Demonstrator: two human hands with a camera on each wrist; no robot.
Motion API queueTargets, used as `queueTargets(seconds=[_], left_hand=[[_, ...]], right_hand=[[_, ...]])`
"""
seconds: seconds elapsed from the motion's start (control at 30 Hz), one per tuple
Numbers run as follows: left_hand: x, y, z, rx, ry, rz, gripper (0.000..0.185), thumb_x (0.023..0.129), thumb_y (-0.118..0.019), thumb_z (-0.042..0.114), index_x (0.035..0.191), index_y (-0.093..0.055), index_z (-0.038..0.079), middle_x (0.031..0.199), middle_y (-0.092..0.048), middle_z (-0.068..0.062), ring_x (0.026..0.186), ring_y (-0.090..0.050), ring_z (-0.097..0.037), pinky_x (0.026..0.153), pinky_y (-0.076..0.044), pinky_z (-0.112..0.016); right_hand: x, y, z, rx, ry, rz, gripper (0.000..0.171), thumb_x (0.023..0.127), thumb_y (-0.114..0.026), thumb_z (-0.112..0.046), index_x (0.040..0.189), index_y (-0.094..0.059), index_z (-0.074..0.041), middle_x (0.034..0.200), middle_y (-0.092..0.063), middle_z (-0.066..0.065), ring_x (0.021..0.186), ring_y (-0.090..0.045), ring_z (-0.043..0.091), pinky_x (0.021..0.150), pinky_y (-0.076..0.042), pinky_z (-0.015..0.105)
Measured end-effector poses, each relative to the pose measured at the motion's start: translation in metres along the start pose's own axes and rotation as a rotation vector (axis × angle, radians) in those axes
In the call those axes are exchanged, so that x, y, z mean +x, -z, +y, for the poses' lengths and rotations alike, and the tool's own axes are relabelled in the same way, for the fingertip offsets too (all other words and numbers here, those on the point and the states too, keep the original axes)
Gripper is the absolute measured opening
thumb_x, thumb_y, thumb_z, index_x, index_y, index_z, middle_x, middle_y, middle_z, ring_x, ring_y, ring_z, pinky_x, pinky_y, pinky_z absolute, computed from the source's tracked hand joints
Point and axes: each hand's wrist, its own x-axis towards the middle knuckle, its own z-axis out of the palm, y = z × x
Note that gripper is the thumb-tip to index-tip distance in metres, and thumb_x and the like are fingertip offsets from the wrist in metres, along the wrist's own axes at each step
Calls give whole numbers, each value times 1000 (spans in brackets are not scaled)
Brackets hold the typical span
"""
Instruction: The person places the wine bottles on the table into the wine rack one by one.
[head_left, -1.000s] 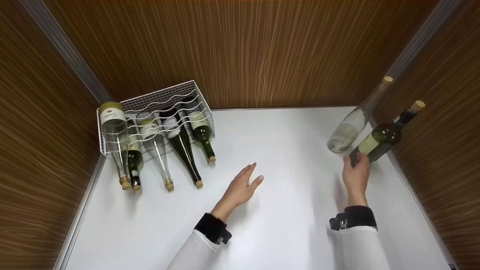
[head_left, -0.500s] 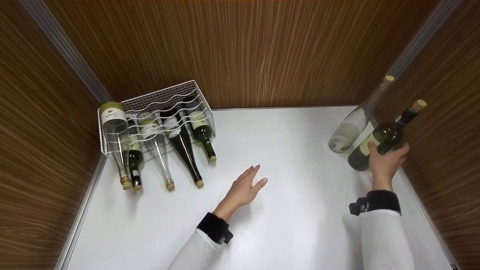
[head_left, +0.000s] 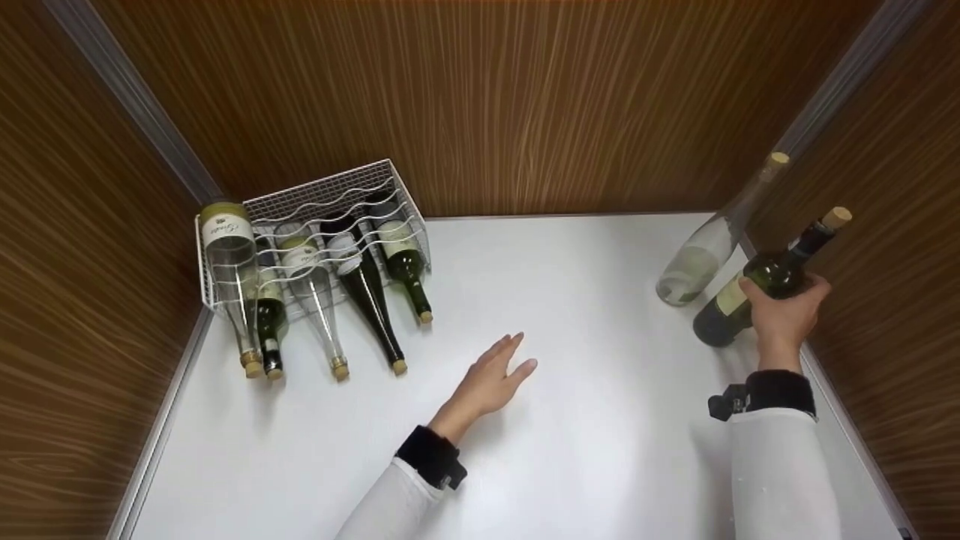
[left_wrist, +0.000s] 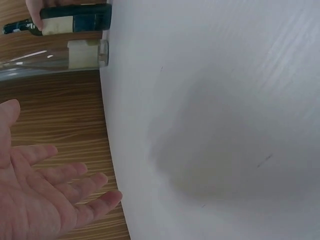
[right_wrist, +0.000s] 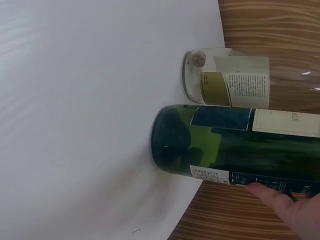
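My right hand (head_left: 786, 319) grips a corked green wine bottle (head_left: 772, 274) around its upper body, thumb on the near left side and fingers behind it. The bottle stands upright, its base (right_wrist: 167, 140) right at the white table in the right wrist view. Just beside it stands a clear corked bottle (head_left: 697, 259) with a pale label, close to the right back corner. My left hand (head_left: 484, 382) hovers over the middle of the table, palm facing right and fingers loosely extended, holding nothing. In the left wrist view the left fingers (left_wrist: 82, 190) are spread slightly apart.
At the back left, a white wire rack (head_left: 330, 187) holds several corked bottles lying with necks toward me. A clear bottle (head_left: 231, 277) lies above a green one at its left end. Wood-grain panels (head_left: 495, 105) enclose the white table (head_left: 570, 450) at the back and sides.
My right hand has moved right and up from the bottle's lower left side to grip its upper body. The bottle has barely shifted. My left hand has drifted very slightly right.
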Motion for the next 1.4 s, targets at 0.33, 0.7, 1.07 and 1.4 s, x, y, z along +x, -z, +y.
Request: queueTargets(seconds=[0.33, 0.7, 1.07, 1.4], left_hand=[[-5, 4, -2, -30, 20, 4, 63, 103, -39, 50, 155, -31, 15, 157, -28, -16, 144, -26, -32, 113, -23, -54], [-12, 10, 8, -93, 26, -8, 67, 102, -40, 53, 156, -28, 14, 156, -31, -13, 144, -27, -31, 114, -23, -49], [-15, 23, 31, -210, -24, -9, 72, 102, -38, 56, 155, -26, 10, 153, -36, -13, 136, -40, -31, 107, -36, -50], [5, 29, 72, -404, -17, 41, 64, 103, -42, 51, 153, -32, 13, 139, -53, -8, 121, -55, -21, 97, -47, -40]], right_hand=[[-24, -13, -2, -62, 82, -10, 101, 78, -84, -27, 156, -20, -30, 158, -27, -1, 141, -27, 15, 115, -23, 35], [-74, -46, -4, -79, 199, -101, 98, 79, -83, -24, 155, -23, -19, 154, -32, 7, 140, -33, 21, 109, -36, 41], [-106, -107, 0, 35, 410, -61, 83, 71, -87, -12, 142, -44, -11, 138, -47, 9, 129, -46, 24, 110, -32, 42], [-118, -169, 17, 175, 729, 59, 76, 65, -89, -4, 132, -54, -8, 122, -54, 10, 118, -47, 22, 105, -32, 38]])
